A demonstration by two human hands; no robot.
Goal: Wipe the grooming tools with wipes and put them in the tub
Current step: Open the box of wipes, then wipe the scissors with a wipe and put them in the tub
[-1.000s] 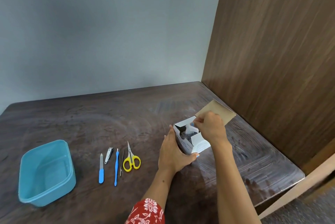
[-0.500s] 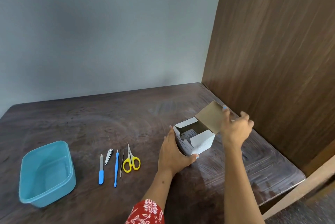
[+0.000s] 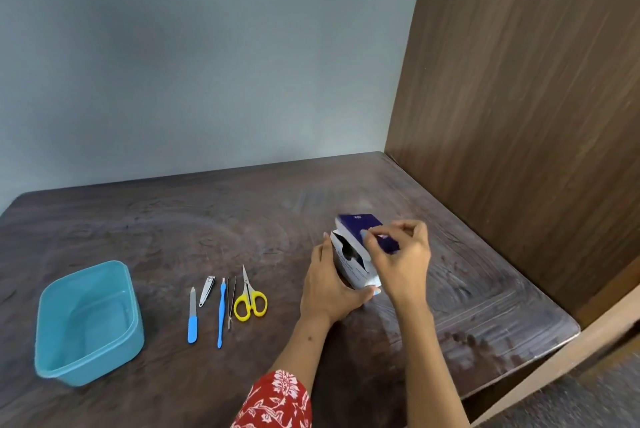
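On the dark brown wooden surface (image 3: 207, 219) a small cardboard box with a dark blue top and white sides (image 3: 360, 247) stands right of centre, close to the wood-panelled wall (image 3: 519, 115) on the right. The left hand (image 3: 329, 285) wraps around the box's near left side, its fingers pressed flat against the white panel and the thumb curled under the lower front corner, so it grips the box. The right hand (image 3: 401, 261) sits over the box's right top edge with thumb and forefinger pinched together on the blue lid flap, the other fingers curled; the box's front end shows a dark opening, and what lies inside is too blurred to tell.

The grooming tools lie in a row on the surface left of the box, apart from both hands. From left to right: a nail file with a blue handle (image 3: 192, 316), a small silver nail clipper (image 3: 206, 290), a slim blue cuticle tool (image 3: 221, 313), thin metal tweezers (image 3: 231, 303) and small scissors with yellow handles (image 3: 249, 299). All point roughly away from the person and none touches its neighbour, though the tweezers lie just beside the scissors.

The light blue rectangular plastic tub (image 3: 86, 323) stands at the far left, well apart from the tools. A red sleeve with a white floral print (image 3: 277, 400) covers the left arm at the bottom edge.
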